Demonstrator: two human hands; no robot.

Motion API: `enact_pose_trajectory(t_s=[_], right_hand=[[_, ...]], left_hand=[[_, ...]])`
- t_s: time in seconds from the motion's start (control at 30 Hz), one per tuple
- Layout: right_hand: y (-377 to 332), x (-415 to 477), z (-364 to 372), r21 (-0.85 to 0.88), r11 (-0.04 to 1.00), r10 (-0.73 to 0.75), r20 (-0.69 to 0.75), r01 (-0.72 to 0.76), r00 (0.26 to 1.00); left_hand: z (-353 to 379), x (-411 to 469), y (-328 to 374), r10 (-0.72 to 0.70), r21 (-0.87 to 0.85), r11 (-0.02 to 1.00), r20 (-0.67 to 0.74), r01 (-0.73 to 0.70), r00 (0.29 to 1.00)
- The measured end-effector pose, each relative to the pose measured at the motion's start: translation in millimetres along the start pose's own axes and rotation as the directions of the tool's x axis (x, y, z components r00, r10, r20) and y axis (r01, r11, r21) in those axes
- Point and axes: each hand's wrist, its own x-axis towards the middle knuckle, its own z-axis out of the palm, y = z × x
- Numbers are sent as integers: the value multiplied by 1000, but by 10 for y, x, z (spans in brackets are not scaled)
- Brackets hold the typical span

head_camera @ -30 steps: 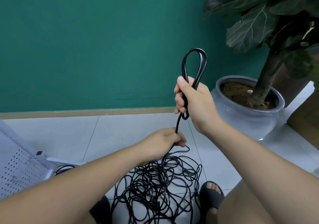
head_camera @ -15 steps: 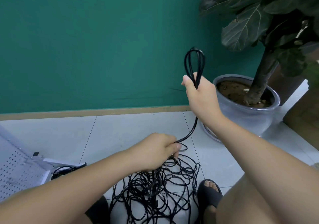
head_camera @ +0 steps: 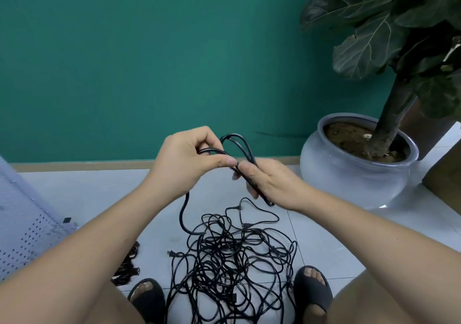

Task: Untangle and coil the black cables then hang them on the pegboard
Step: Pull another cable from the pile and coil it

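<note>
Left hand: the left hand (head_camera: 184, 159) is raised near the middle of the view, its fingers curled, with thumb and forefinger pinching a strand of black cable at its 3 o'clock edge
Right hand: the right hand (head_camera: 272, 184) is just at 4 o'clock of the left one, thumb tips almost touching; its fingers are curled under a bunch of loops and the thumb presses on top of them
Coiled cable: the coiled cable (head_camera: 240, 145) is a few narrow loops held between both hands, the looped end sticking out at 12 o'clock above the thumbs, the other end leaving the right palm towards 5 o'clock
Loose strand: the loose strand (head_camera: 183, 214) drops from under the left hand towards 6 o'clock, bends and runs into the heap below
Cable tangle: the cable tangle (head_camera: 237, 261) lies on the tiled floor (head_camera: 99, 194) at 6 o'clock of the hands, between two feet in dark slippers (head_camera: 314, 292); a plug (head_camera: 171, 253) lies at its 9 o'clock edge
Pegboard: the white pegboard (head_camera: 22, 224) lies at 8 o'clock of the view, well apart from the hands; whether it is flat or tilted I cannot tell
Dark bundle: a dark bundle (head_camera: 127, 266) lies on the floor between pegboard and tangle; too blurred to name
Surroundings: green wall (head_camera: 124, 61) at 12 o'clock; a grey plant pot (head_camera: 349, 179) with a fiddle-leaf plant (head_camera: 369, 39) at 2 to 3 o'clock
</note>
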Motion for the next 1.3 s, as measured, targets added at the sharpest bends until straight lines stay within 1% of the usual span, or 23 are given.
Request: enact_pose_trajectory(t_s=[0.03,0.1,0.17,0.23,0.3,0.4,0.5,0.6,0.67,0.73,0.83,0.97,1.03,1.1,1.17,1.23,1.3], right_hand=[[-50,-32,42,2,1000,-26,50,26,998],[-112,-64,124,6,1000,-26,134,26,991],[-141,-81,198,3,1000,-9,167,8,986],[-141,-89,246,-4,1000,-25,112,26,993],[-148,-92,256,0,999,-42,23,42,999],[-175,-75,255,19,998,-53,-58,54,997],[-191,-88,258,53,996,-65,-107,71,992],[-185,-65,282,62,997,-45,-120,53,992],[-179,-34,309,52,998,-28,-108,34,994],[-187,6,321,38,999,9,-61,-7,998],[-230,49,376,119,988,93,25,-95,995],[-324,73,482,155,987,30,32,-35,999],[-346,82,494,177,982,64,42,-70,997],[-357,93,474,176,973,140,43,-146,989],[-374,106,455,183,967,176,31,-179,984],[-381,127,437,219,959,185,8,-182,983],[-375,133,411,299,936,190,11,-185,982]], left_hand=[[-9,-15,19,10,5,1000,-13,-10,1000],[-1,-48,53,37,12,999,-37,-36,999],[13,-71,74,88,45,995,-69,-85,994],[24,-55,60,155,79,986,-124,-146,980],[46,-25,31,173,50,985,-171,-166,970],[83,0,1,124,-49,989,-205,-137,971],[55,29,15,7,-197,980,-146,-36,989],[101,24,44,-91,-308,949,-95,58,991],[178,22,52,-131,-387,918,-94,85,987],[248,29,74,-174,-454,884,-105,108,979],[334,46,113,-261,-527,833,-106,168,960],[465,67,184,-357,-630,742,-81,230,931],[475,97,208,-379,-670,705,-76,234,922],[445,142,206,-388,-707,668,-63,233,920],[411,186,196,-384,-724,650,-54,229,922],[397,213,182,-371,-716,664,-64,216,926],[380,227,159,-326,-671,716,-74,195,942]])
